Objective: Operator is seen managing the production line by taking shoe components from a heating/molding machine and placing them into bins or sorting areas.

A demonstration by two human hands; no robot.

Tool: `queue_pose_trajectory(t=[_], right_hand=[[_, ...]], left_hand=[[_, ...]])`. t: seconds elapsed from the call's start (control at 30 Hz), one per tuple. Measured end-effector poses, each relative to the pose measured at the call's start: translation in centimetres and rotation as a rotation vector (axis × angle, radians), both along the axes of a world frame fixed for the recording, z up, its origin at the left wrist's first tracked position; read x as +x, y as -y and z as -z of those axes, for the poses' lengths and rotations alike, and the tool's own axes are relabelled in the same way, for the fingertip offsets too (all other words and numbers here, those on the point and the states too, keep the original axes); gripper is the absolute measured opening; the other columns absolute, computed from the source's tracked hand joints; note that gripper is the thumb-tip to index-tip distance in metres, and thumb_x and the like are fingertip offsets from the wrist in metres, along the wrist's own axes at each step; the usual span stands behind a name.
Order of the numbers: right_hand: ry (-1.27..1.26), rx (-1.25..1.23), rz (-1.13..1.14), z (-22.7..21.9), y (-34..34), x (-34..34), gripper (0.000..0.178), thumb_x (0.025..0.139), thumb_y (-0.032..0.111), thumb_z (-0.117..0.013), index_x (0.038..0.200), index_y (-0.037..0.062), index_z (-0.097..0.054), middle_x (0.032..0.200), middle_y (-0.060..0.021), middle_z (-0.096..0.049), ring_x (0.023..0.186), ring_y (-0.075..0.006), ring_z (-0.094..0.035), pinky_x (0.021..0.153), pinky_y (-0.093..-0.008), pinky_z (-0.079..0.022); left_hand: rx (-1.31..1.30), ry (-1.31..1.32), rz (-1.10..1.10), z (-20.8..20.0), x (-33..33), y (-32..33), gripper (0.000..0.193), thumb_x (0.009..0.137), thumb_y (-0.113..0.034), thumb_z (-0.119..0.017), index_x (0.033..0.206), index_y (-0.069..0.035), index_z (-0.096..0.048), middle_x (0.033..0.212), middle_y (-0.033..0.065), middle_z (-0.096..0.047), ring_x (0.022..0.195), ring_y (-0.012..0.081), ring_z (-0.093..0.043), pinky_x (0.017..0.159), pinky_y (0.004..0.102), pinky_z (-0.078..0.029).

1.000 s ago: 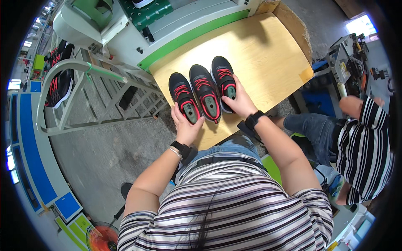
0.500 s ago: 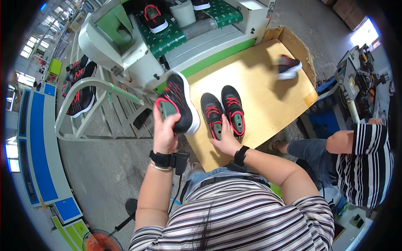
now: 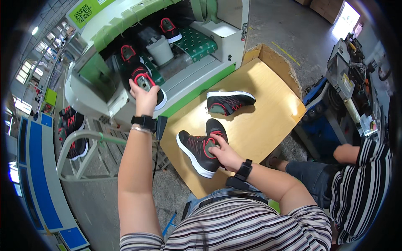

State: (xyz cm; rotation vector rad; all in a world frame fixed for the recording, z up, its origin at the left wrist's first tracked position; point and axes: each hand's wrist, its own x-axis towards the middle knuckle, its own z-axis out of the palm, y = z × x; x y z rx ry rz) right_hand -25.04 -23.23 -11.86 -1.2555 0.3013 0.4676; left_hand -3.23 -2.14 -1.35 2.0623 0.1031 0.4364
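Observation:
My left hand (image 3: 145, 101) is closed around the heel end of a black sneaker (image 3: 144, 83) with red collar trim, a green-grey insole and a white sole. It holds the shoe at the near-left edge of the machine's opening. On the table, my right hand (image 3: 228, 154) grips the collar of another black sneaker (image 3: 193, 147), tilted so its white sole faces left. Partly behind that one is a further black sneaker (image 3: 216, 125). Beyond them a sneaker (image 3: 230, 101) lies on its side, white sole away from me.
The machine's perforated green conveyor (image 3: 197, 45) carries sneakers (image 3: 168, 28) beside a grey-white block (image 3: 161, 50). A torn cardboard edge (image 3: 278, 65) borders the wooden table (image 3: 268, 113). A metal rack (image 3: 75, 140) with shoes stands left. A co-worker in a striped shirt (image 3: 360, 184) is at right.
My left hand has carried its sneaker forward to the machine. My right hand has tilted one of the paired sneakers. The blurred sneaker at the right is gone from there; one lies sideways mid-table.

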Motion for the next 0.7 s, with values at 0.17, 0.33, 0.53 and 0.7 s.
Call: queue_pose_trajectory(t=[0.17,0.33,0.53,0.7], right_hand=[[0.689,-0.306,0.14,-7.8,3.8,6.8,0.061,0.092,0.011,-0.06,0.146,0.0026,-0.034,0.13,-0.0146,-0.055,0.124,-0.0218,-0.051,0.105,-0.0337,-0.04],[1.044,-0.441,0.247,-13.3,4.0,20.7,0.057,0.091,0.013,-0.061,0.143,0.0036,-0.041,0.139,-0.0214,-0.05,0.133,-0.0294,-0.046,0.11,-0.0352,-0.035],[1.258,-0.834,0.077,-11.2,4.5,35.2,0.071,0.091,0.032,-0.069,0.149,0.0073,-0.035,0.151,-0.0191,-0.04,0.138,-0.0279,-0.042,0.113,-0.0344,-0.033],[0.971,-0.549,-0.189,-8.6,11.3,29.6,0.1,0.084,0.042,-0.076,0.158,0.0129,-0.014,0.16,-0.0181,-0.024,0.147,-0.0303,-0.025,0.118,-0.0402,-0.024]], left_hand=[[-0.063,0.011,0.073,0.9,0.3,-2.4,0.103,0.075,-0.007,-0.07,0.155,0.002,-0.006,0.15,0.0211,-0.025,0.126,0.0278,-0.044,0.102,0.0328,-0.043],[-0.089,-0.047,0.032,0.8,1.8,-3.2,0.099,0.082,-0.009,-0.071,0.155,0.001,-0.005,0.142,0.0187,-0.038,0.113,0.0217,-0.051,0.092,0.0294,-0.047],[-0.146,-0.052,0.11,-1.2,2.0,-3.0,0.106,0.082,-0.032,-0.078,0.153,0.008,-0.009,0.152,0.0265,-0.029,0.138,0.0311,-0.035,0.113,0.0343,-0.03],[-0.044,0.067,0.113,-1.4,-2.1,-3.2,0.104,0.084,-0.038,-0.077,0.155,-0.001,-0.012,0.156,0.0234,-0.022,0.142,0.0349,-0.029,0.113,0.0454,-0.029]])
